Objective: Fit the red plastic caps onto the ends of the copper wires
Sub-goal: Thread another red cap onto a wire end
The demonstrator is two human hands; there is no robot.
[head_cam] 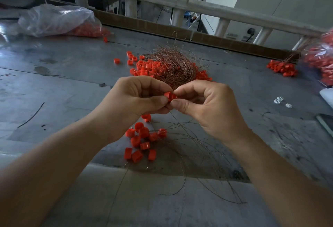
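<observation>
1. Near edge of the table (54,82): a small cluster of capped wires (142,142) lies with thin copper strands (198,154) fanning off to the right. These look like the finished lot, though not every join can be made out.
2. Just above them, the left hand (137,99) and the right hand (207,104) meet fingertip to fingertip over the table's middle. Both pinch a single red cap (170,96) between thumb and forefinger.
3. The held cap is a short drum whose axis appears to run roughly left to right, from one hand to the other. Its open end cannot be told. The wire end being fitted is hidden among the fingers, and one strand trails from under the hands toward the near edge.
4. Beyond the hands, a tangled bundle of copper wire (173,66) sits on a heap of loose caps (146,66). By that measure most of the job is left to do.
5. At the far left corner lies a clear plastic bag of caps (59,19). By the right edge sits another clump of caps (281,67), with a second bag (320,59) blurred beside it
</observation>
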